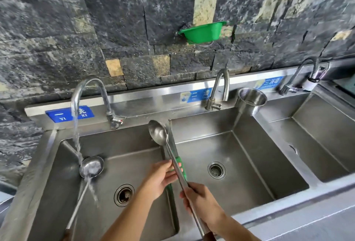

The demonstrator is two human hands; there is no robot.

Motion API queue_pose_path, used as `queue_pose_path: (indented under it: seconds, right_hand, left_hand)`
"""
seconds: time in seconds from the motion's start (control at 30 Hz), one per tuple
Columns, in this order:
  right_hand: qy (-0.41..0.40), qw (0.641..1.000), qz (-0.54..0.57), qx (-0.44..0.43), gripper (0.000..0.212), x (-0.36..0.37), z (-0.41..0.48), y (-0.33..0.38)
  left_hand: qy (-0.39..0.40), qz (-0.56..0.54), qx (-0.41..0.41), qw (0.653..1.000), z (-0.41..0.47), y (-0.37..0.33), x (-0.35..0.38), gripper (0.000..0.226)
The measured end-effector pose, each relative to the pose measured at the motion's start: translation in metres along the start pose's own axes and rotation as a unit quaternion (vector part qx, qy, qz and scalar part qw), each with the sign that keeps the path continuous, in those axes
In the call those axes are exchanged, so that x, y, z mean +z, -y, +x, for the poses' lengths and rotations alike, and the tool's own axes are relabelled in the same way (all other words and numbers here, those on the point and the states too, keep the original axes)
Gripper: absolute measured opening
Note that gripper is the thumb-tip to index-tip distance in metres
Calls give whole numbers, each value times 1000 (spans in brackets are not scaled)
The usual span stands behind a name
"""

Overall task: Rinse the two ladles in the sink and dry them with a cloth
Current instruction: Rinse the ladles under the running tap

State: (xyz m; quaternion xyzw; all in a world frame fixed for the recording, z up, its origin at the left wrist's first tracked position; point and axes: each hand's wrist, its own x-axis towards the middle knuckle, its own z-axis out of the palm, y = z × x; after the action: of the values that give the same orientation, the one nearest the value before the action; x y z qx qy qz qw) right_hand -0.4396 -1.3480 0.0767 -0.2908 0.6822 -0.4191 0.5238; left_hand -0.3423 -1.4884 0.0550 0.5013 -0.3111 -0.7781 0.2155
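Held in the right hand (201, 200), fingers curled tight round its shaft, is one ladle (158, 133), its bowl raised over the divider between the left and middle basins of the sink (255, 164). A green cloth (181, 164) is pinched against that shaft by the left hand (160, 181). Two ladles are counted. The second ladle (91, 166) is laid in the left basin, its bowl struck by water from the left tap (87, 84). Three basins are seen, and three taps in all, along with one steel cup (250, 99).

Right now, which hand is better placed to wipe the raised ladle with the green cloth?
Left. The left hand holds the cloth right beside the raised ladle; the right hand has its grip taken by that ladle's handle.
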Motion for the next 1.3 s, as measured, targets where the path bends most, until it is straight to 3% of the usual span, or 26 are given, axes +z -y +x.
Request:
queue_pose_path:
  seconds: [0.07, 0.13, 0.23, 0.3, 0.37, 0.47, 0.7, 0.83, 1.0, 1.17, 1.3]
  right_hand:
    - [31, 996, 81, 9, 24, -37, -7, 5]
    - [55, 988, 142, 34, 23, -70, -11, 8]
    - [62, 987, 139, 47, 24, -111, -9, 3]
    - [58, 993, 85, 59, 25, -132, -1, -3]
    - [63, 995, -48, 61, 21, -149, 10, -8]
    - [69, 954, -287, 58, 26, -168, 37, -15]
    - [71, 917, -381, 94, 29, -174, 111, -48]
    - [90, 909, -390, 114, 25, -165, 150, -70]
    - [91, 934, -305, 160, 28, -156, 200, -99]
    - [94, 945, -255, 183, 9, -140, 238, -124]
    - [90, 940, -253, 209, 23, -131, 255, -145]
  left_hand:
    - [27, -37, 20, 999, -1, 9, 31, 15]
    - [23, 5, 34, 999, 2, 16, 60, 9]
    - [-3, 77, 37, 996, 15, 23, 95, 5]
    - [-26, 117, 28, 992, 32, 26, 111, 5]
    - [-61, 154, 19, 986, 53, 30, 124, 7]
    - [-96, 180, 15, 979, 84, 37, 138, 11]
    - [-152, 251, 5, 956, 157, 66, 144, 11]
    - [-191, 313, -9, 930, 200, 86, 128, 15]
    - [-218, 347, -39, 911, 247, 96, 111, 9]
    - [-223, 394, -74, 889, 280, 106, 100, 19]
    - [-238, 393, -85, 884, 290, 111, 98, 20]
